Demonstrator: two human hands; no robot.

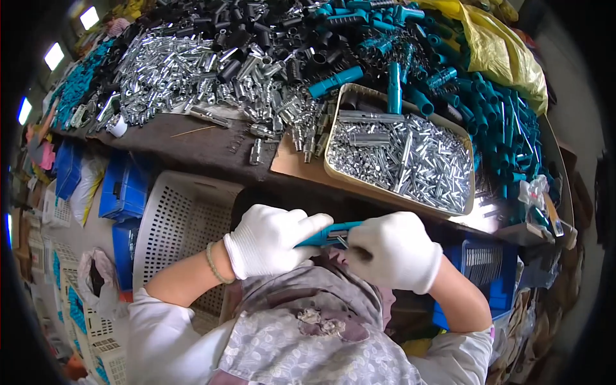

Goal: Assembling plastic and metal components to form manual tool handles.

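A teal tube-shaped part point(316, 239) with a slot and bright metal in it is held in front of my body. My left hand point(273, 239), in a white knit glove, closes round its left end, the index finger stretched along it. At the other end my gloved right hand point(396, 250) is curled shut on the part. A small metal piece point(343, 242) sticks out beside the right fingers; whether they pinch it is hidden. Just beyond my hands stands a tray point(328, 154) with small silver pins, a few longer metal rods and a teal tube laid across its rim.
The dark workbench point(192, 146) carries heaps of silver metal fittings point(167, 77), black sleeves point(314, 61) and teal tubes point(487, 115). A yellow sack point(507, 54) lies at the far right. A white perforated crate point(154, 234) stands below left, blue bins point(122, 189) beside it; another blue bin point(507, 289) is at right.
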